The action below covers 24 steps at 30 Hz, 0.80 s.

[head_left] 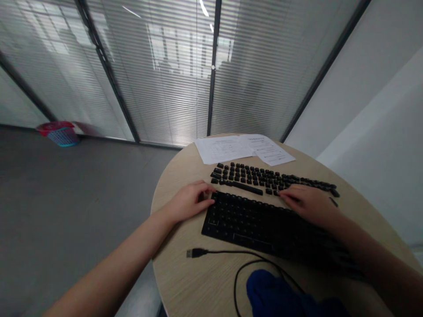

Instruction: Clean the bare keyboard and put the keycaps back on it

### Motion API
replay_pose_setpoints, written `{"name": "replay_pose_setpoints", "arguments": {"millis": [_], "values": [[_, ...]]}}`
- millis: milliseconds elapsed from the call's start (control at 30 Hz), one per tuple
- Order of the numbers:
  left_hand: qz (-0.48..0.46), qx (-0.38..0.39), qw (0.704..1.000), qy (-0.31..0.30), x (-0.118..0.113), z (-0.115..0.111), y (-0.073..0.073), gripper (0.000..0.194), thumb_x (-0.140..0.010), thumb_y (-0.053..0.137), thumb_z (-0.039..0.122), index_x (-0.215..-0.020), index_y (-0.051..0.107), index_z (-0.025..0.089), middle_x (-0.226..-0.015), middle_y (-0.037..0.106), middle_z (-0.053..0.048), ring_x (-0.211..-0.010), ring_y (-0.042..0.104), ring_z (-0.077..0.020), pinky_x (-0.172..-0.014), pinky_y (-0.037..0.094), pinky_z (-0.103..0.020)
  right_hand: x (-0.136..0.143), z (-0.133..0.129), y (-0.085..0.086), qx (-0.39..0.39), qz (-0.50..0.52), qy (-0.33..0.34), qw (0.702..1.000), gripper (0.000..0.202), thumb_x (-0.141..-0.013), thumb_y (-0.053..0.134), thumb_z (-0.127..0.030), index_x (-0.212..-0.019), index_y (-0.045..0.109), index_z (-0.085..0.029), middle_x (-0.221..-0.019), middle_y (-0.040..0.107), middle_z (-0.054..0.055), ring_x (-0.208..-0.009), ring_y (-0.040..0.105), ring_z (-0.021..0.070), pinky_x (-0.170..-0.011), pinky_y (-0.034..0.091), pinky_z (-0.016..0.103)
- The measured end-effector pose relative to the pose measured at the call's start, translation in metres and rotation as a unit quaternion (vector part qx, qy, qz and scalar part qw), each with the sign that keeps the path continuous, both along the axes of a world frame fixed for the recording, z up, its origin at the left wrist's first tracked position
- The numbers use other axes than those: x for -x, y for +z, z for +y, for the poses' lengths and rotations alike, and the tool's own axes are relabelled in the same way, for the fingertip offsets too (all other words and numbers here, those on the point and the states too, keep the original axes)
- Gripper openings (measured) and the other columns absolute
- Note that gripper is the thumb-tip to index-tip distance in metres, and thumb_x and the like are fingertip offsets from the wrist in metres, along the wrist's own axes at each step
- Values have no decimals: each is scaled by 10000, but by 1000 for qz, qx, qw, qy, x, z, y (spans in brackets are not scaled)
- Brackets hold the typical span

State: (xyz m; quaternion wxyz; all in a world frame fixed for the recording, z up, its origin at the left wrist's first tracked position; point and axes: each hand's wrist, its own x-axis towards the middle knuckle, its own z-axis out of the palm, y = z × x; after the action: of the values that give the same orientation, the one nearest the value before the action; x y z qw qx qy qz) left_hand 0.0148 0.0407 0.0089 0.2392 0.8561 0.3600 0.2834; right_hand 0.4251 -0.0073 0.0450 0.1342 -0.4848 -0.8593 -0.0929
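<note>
A black keyboard base [244,215] lies on the round table, its key positions mostly bare of caps. My left hand [194,200] grips its upper left corner with thumb and fingers. Beyond the base, rows of loose black keycaps [249,174] are laid out in keyboard order, with a long space bar cap [245,188] in front. My right hand [306,200] reaches over the base, its fingertips pinched together at a small keycap [276,193] in the nearest row. My right forearm covers the right part of the base.
Printed sheets [228,149] lie at the table's far side. A black USB cable [231,252] and a dark blue cloth-like thing [274,290] are at the near side. A basket [64,135] stands on the floor by the glass partition [168,97]. A white wall [373,114] rises at right.
</note>
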Motion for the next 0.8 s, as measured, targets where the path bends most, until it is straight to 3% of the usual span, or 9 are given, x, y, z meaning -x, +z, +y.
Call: {"name": "replay_pose_setpoints", "arguments": {"millis": [133, 233, 400, 567, 800], "values": [[0, -9, 1000, -2, 0, -1, 0, 247, -903, 678, 311, -1127, 697, 209, -989, 685, -50, -759, 626, -166, -714, 518, -326, 36, 56, 17, 31, 11, 13, 999, 266, -987, 543, -294, -1033, 800, -244, -997, 796, 69, -907, 732, 234, -811, 552, 367], [-8, -17, 1000, -13, 0, -1, -2, 330, -908, 673, 285, -1234, 670, 229, -1108, 705, -70, -757, 646, -162, -742, 549, -350, 67, 104, 25, 76, 28, -18, 997, 230, -938, 604, -268, -1012, 820, -245, -1010, 800, 78, -942, 724, 266, -841, 545, 403], [-16, -35, 998, -43, 0, 1, -6, 362, -919, 659, 253, -1280, 673, 233, -1301, 723, -99, -1149, 682, -265, -1015, 537, -478, 108, 165, 17, 114, 38, -52, 991, 161, -881, 682, -258, -930, 836, -254, -1035, 807, 81, -997, 718, 284, -861, 536, 400], [0, -17, 999, -35, 0, 3, -6, 339, -896, 677, 252, -1232, 712, 216, -1123, 777, -87, -1011, 712, -261, -931, 558, -455, 121, 192, 2, 158, 57, -60, 984, 127, -867, 715, -261, -909, 835, -255, -951, 817, 52, -897, 738, 234, -830, 551, 359], [-2, -11, 999, -37, 0, 4, -2, 329, -865, 703, 284, -1186, 737, 225, -965, 763, -61, -877, 688, -237, -820, 544, -401, 122, 202, -7, 186, 70, -40, 979, 117, -848, 732, -244, -910, 830, -254, -947, 815, 39, -888, 737, 217, -837, 555, 343]]}}
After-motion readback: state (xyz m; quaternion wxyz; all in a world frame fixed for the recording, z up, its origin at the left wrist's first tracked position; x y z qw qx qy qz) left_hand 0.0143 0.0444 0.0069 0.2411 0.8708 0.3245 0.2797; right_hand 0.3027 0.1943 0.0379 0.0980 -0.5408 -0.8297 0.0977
